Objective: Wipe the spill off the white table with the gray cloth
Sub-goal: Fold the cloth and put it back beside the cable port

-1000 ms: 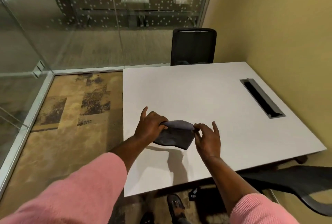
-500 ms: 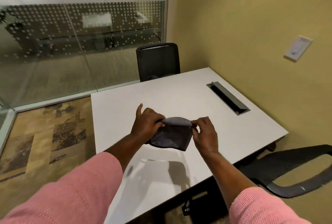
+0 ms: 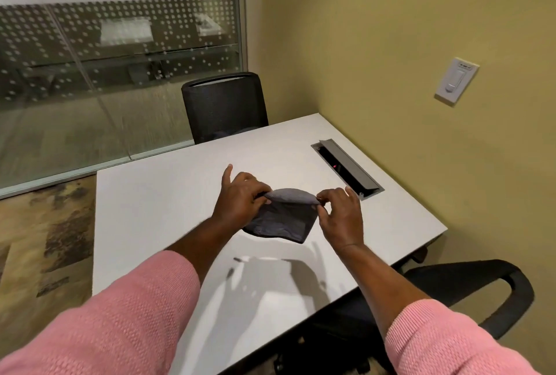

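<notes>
The gray cloth (image 3: 281,218) is held above the white surface (image 3: 156,203), its top fold pinched by the fingers of the left hand (image 3: 240,198) and right hand (image 3: 341,218). A flat pad is best folded before pressing down; no spill is discernible.

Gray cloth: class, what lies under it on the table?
Both hands, left and right, hold the gray cloth above the white table. Its shadow falls on bare tabletop below. The patch directly behind the cloth is hidden; no spill is visible.
</notes>
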The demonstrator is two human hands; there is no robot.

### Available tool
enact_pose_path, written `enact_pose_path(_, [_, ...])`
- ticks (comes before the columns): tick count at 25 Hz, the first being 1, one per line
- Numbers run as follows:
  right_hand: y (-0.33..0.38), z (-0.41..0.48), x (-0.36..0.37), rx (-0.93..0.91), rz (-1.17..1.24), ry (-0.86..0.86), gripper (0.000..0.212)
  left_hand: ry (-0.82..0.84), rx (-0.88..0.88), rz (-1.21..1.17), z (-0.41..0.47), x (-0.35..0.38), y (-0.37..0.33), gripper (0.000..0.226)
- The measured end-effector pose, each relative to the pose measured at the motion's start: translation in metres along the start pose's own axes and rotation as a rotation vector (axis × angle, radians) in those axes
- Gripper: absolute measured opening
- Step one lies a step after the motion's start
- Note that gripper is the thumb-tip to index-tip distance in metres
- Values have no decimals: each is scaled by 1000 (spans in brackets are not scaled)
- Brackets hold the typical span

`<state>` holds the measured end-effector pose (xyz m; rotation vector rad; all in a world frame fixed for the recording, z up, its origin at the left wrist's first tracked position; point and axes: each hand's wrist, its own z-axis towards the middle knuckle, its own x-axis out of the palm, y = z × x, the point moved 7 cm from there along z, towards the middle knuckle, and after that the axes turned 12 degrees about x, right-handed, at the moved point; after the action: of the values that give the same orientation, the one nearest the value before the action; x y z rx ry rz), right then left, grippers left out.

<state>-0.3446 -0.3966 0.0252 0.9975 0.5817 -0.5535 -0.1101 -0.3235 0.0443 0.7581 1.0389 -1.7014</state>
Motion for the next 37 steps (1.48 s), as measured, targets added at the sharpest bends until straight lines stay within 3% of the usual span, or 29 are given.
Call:
enact_pose_path(7, [-48, 11, -15, 70, -6, -17, 14, 36, 116, 47, 37, 38, -28, 15])
enact_pose_path(22, [-156, -26, -55, 465, -277, -210, 14, 275, 528, -62, 123, 177, -96, 13])
enact_pose_path(37, [-344, 38, -38, 749, -304, -129, 18, 388, 495, -43, 226, 366, -158, 13])
